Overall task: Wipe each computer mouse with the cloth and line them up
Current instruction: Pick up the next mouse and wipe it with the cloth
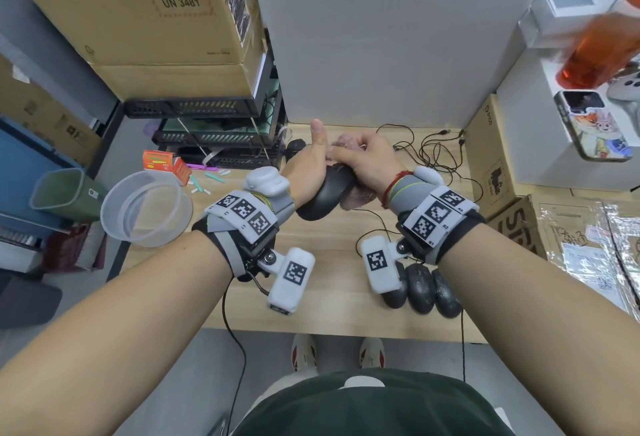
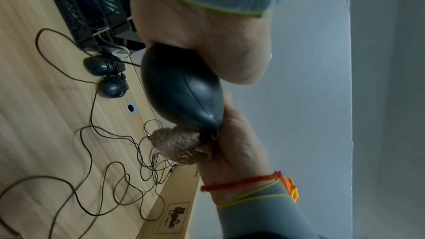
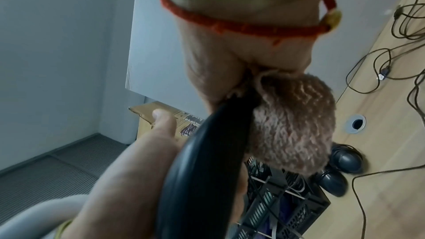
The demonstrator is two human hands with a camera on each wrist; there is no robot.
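Over on the far left of the head view a green bin (image 1: 65, 193) stands on the grey floor beside a clear plastic bowl (image 1: 145, 208) hanging over the edge of the light wood bench (image 1: 325, 300). Upper left, big cardboard boxes (image 1: 156, 9) are stacked on black crates (image 1: 207, 123).

Middle of the frame, the left hand (image 1: 308, 161) is wrapped around a black mouse (image 1: 329, 193) held up off the bench, thumb sticking straight up. The right hand (image 1: 367, 158) presses a fuzzy pinkish-brown cloth (image 3: 292, 124) against it, fingers curled around the cloth.

Lower right of centre, three more dark mice (image 1: 420, 288) sit side by side, touching, near the front edge. Black cables (image 1: 433, 151) tangle behind the hands, against a grey wall. Far right there's a white box (image 1: 561, 89) with a phone (image 1: 594, 123) and an orange bottle (image 1: 599, 54) on top.
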